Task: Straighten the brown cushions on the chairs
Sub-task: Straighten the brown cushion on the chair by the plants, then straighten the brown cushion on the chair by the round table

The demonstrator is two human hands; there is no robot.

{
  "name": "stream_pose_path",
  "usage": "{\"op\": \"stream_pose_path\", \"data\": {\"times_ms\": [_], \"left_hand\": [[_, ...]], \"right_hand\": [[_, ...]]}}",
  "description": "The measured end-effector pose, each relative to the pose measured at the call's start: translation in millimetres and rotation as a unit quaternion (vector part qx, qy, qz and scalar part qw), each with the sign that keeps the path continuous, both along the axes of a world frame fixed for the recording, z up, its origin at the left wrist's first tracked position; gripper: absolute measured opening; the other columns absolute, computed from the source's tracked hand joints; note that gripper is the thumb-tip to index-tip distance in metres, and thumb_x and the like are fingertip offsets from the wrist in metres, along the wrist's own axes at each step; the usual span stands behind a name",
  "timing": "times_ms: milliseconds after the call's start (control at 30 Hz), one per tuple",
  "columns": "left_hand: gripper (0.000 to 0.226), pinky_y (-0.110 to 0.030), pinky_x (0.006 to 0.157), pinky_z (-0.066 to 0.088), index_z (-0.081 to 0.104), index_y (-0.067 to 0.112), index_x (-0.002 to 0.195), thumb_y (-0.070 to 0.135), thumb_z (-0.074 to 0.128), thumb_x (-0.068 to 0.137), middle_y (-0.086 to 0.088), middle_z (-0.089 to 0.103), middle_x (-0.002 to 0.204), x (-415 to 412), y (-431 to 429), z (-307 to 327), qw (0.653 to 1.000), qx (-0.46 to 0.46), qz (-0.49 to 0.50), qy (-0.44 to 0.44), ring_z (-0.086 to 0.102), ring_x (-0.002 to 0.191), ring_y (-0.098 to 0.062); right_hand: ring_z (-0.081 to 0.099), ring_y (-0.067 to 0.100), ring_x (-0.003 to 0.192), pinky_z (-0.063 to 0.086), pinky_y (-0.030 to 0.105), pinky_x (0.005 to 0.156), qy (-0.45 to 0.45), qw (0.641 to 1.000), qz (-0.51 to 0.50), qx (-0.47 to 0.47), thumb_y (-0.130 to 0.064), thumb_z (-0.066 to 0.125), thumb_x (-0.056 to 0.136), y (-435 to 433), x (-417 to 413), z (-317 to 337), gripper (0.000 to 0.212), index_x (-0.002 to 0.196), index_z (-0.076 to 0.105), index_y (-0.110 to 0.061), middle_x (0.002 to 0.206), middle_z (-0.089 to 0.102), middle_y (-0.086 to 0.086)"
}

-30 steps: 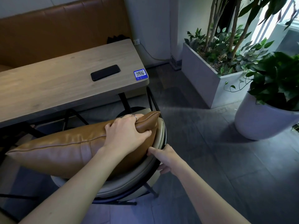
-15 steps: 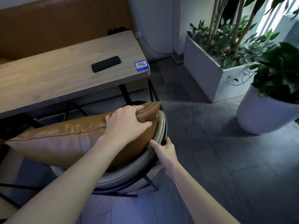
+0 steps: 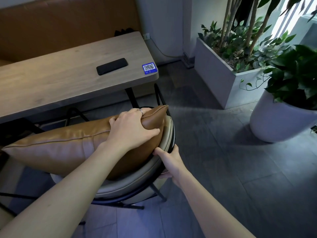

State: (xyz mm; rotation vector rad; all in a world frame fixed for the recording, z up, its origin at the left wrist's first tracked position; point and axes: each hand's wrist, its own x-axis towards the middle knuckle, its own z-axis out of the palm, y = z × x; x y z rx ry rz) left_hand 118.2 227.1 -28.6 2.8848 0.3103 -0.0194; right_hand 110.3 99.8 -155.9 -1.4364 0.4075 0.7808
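Note:
A brown leather cushion [image 3: 65,148] stands on edge on a chair [image 3: 137,182] with a beige padded backrest and a black metal frame. My left hand [image 3: 132,127], with a ring on one finger, grips the cushion's right top corner, thumb pressed into its near face. My right hand [image 3: 169,160] is closed around the chair's black frame and backrest rim at the right side, just below the cushion's corner. The cushion's left end points left past the seat.
A wooden table [image 3: 51,79] stands just beyond the chair, with a black phone [image 3: 112,66] and a blue QR sticker [image 3: 148,68] on it. A brown bench back runs along the wall. A grey planter [image 3: 216,73] and a white plant pot [image 3: 277,124] stand on the floor to the right.
My right hand has moved up from under the cushion's corner and closed on the chair's rim. My left hand has kept its grip on the cushion's corner.

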Motion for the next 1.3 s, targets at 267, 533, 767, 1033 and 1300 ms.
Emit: {"op": "stream_pose_path", "data": {"times_ms": [267,533,767,1033,1300], "left_hand": [[0.087,-0.055,0.115,0.025,0.03,0.045,0.153,0.069,0.066,0.078,0.01,0.04,0.159,-3.4,3.5,-0.5,1.0,-0.002,-0.02,0.004,0.034,0.145,-0.022],[0.069,-0.046,0.115,0.027,0.031,0.037,0.155,0.061,0.053,0.094,0.009,0.039,0.16,-29.3,3.7,19.6,0.999,0.033,-0.029,-0.005,0.034,0.146,-0.019],[0.059,-0.045,0.107,0.038,0.038,0.03,0.153,0.056,0.042,0.1,0.0,0.053,0.15,-74.2,24.0,59.1,0.997,0.073,0.01,0.018,0.05,0.134,-0.026],[0.062,-0.05,0.118,0.026,0.028,0.03,0.158,0.056,0.035,0.101,-0.001,0.038,0.161,-173.1,66.8,148.8,0.99,0.101,0.056,-0.076,0.031,0.148,-0.024],[0.065,-0.059,0.121,0.008,0.013,0.035,0.161,0.059,0.026,0.102,-0.007,0.01,0.171,-349.3,103.1,287.3,0.961,0.157,0.149,-0.173,0.004,0.156,-0.031]], "right_hand": [[0.069,0.041,0.107,0.067,0.043,0.063,0.014,1.0,0.025,-0.009,-0.045,0.08,0.069,-6.3,-1.9,4.3,0.094,0.149,0.033,-0.036,0.139,0.059,0.009],[0.048,0.033,0.139,0.044,0.05,0.112,-0.064,0.984,0.131,-0.107,-0.051,0.075,0.076,-21.1,-5.0,33.2,0.106,0.162,0.023,-0.019,0.159,0.045,0.008],[0.059,0.032,0.099,0.045,0.038,0.085,-0.216,0.832,0.328,-0.392,-0.03,0.052,0.089,-23.8,-21.1,122.1,0.029,0.113,0.059,-0.015,0.107,0.062,0.005],[0.064,0.035,0.101,0.046,0.042,0.084,-0.454,0.696,0.317,-0.458,-0.029,0.05,0.096,3.4,-98.5,255.7,0.016,0.098,0.056,-0.014,0.111,0.07,0.009],[0.055,0.031,0.128,0.043,0.048,0.105,-0.673,0.538,0.244,-0.445,-0.033,0.045,0.104,60.4,-246.5,410.8,0.04,0.134,0.058,-0.011,0.135,0.065,0.008]]}}
